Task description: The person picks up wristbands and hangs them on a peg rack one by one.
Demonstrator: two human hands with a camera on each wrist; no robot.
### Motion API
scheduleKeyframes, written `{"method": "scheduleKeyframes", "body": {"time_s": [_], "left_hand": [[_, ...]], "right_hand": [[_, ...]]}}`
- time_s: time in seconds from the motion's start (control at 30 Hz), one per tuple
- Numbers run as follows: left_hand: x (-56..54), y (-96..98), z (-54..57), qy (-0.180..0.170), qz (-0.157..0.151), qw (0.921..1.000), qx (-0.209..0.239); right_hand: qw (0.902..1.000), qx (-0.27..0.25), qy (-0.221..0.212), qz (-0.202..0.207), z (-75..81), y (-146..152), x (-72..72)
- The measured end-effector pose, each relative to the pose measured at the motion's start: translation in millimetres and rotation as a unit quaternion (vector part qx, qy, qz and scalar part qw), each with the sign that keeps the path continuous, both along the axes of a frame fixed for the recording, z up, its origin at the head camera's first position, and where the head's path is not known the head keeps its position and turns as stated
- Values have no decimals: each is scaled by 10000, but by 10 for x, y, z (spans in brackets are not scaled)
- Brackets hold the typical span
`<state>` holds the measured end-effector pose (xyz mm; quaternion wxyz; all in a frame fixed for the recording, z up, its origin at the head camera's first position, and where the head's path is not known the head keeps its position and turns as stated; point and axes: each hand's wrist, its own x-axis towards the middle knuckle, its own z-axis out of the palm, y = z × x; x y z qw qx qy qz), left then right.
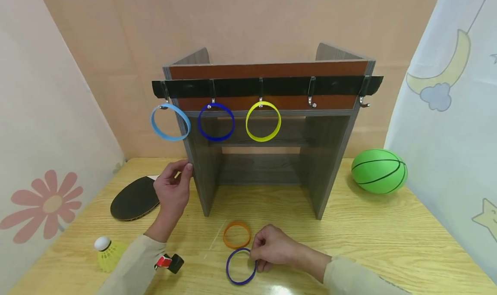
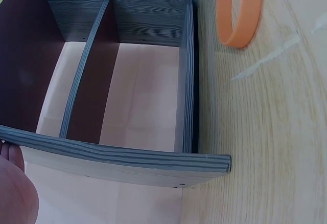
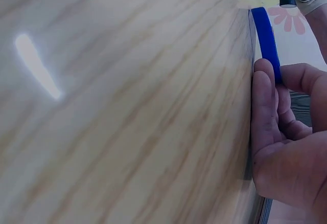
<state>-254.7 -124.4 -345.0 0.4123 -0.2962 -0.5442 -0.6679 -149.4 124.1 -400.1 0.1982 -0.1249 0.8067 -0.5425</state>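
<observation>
My right hand (image 1: pixel 273 248) pinches the right side of a dark blue wristband (image 1: pixel 229 271) lying on the table. In the right wrist view, thumb and fingers close round this blue band (image 3: pixel 266 37). Just behind it lies an orange wristband (image 1: pixel 225 240), also in the left wrist view. My left hand (image 1: pixel 173 189) grips the left side panel of a grey wooden shelf (image 1: pixel 194 167); its fingertips are partly hidden. Along the shelf's top a black strip carries several hooks. From the three left hooks hang a light blue wristband (image 1: pixel 181 136), a blue wristband (image 1: pixel 216 138) and a yellow wristband (image 1: pixel 262 139).
A fourth hook (image 1: pixel 311 101) and the rightmost hook (image 1: pixel 363 102) bear no band. Left of the shelf lie a black table tennis bat (image 1: pixel 133 200) and a yellow shuttlecock (image 1: pixel 110 254). A green ball (image 1: pixel 379 171) rests at the right on the wooden table (image 1: pixel 388 243).
</observation>
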Motion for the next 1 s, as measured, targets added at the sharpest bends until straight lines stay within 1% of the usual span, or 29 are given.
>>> {"method": "scheduleKeyframes", "body": {"time_s": [0.13, 0.23, 0.33, 0.5, 0.57, 0.67, 0.83, 0.9, 1.0], "left_hand": [[-3, -5, 4, -43, 158, 9998, -108], [-4, -6, 4, -8, 172, 9998, -105], [2, -4, 10, 61, 57, 10000, -41], [14, 1, 22, 113, -8, 9999, -22], [9, 2, 20, 117, 19, 9999, -31], [9, 1, 18, 109, -44, 9999, -4], [18, 2, 20, 35, 102, 9999, -103], [15, 1, 17, 29, 103, 9999, -122], [9, 0, 11, 72, 11, 9999, -78]], "right_hand": [[9999, -112, 1, 108, -7, 17, -13], [9996, -196, -36, 189, -5, 34, -16], [9992, -285, -67, 261, -11, 57, -18], [9979, -510, -104, 388, -41, 101, -22], [9973, -583, -144, 427, -52, 118, -25], [9962, -674, -212, 502, -66, 140, -28], [9936, -879, -282, 652, -73, 178, -25], [9922, -972, -312, 716, -75, 201, -21], [9897, -1090, -331, 864, -78, 246, -17]]}}
